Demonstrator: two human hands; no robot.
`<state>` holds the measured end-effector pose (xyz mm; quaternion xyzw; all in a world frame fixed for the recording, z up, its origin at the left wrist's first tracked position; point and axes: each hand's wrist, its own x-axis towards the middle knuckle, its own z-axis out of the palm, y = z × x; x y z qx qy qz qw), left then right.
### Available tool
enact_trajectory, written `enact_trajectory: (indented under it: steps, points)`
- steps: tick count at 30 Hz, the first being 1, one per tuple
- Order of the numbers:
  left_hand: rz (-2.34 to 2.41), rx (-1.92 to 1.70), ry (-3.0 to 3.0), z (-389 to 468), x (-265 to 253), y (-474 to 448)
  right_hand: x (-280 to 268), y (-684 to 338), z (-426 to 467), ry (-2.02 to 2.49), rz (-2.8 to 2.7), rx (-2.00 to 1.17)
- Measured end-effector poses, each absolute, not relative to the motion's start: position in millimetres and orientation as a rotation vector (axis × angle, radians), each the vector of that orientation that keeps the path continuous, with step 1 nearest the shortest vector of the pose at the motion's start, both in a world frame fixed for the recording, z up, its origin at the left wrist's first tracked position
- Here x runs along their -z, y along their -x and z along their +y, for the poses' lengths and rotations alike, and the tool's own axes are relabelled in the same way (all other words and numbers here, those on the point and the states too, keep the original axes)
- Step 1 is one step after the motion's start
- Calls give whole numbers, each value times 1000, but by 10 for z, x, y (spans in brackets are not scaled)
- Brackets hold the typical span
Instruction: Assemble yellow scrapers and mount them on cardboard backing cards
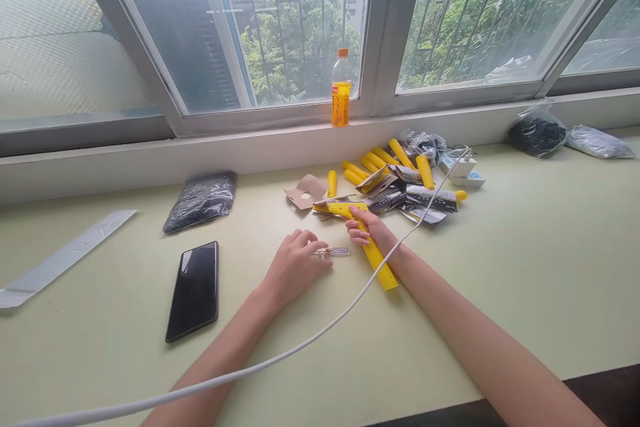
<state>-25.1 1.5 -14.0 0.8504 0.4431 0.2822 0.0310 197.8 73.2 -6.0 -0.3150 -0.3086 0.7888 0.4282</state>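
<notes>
My right hand (376, 229) is wrapped round a yellow plastic handle (379, 263) with a flat, angled head, which slants across the table. To its left, my left hand (296, 259) is low over the tabletop, its thumb and fingers curled round one end of a small shiny metal part (340, 251). The grip itself is partly hidden. Just beyond both hands lies a pile of yellow handles (355, 175) and dark printed cards (387, 200). A brown cardboard piece (306, 192) with a hole rests beside the pile.
A white cable (310, 341) crosses in front of both forearms. On the left are a black phone (194, 290), a dark plastic-wrapped packet (203, 200) and a pale strip (70, 257). An orange-capped bottle (341, 97) stands on the sill; bagged items (537, 130) lie far right.
</notes>
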Motion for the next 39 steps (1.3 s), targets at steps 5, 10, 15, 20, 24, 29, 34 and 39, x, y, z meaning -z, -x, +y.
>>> enact_trajectory:
  steps: [5, 10, 15, 20, 24, 29, 34, 39]
  points:
    - [1378, -803, -2579, 80, 133, 302, 55, -1969, 703, 798, -825, -1953]
    - [1516, -836, -2460, 95, 145, 250, -12, -1941, 676, 841, -858, -1947]
    - [1649, -868, -2261, 150, 179, 217, 13, -1944, 700, 832, -858, -1951]
    - [1661, -891, -2052, 204, 101, 205, 14, -1923, 687, 865, -941, -1909]
    - [1651, -914, -1946, 205, 64, 218, -49, -1899, 595, 886, -1072, -1835]
    - [1548, -1110, -1927, 202, 153, 274, -130, -1931, 413, 930, -1536, -1510]
    - [1421, -1429, -1608, 199, 121, 332, -154, -1989, 264, 875, -2046, -664]
    - [1219, -1643, -1639, 92, -54, 332, -74, -1956, 256, 720, -2399, -155]
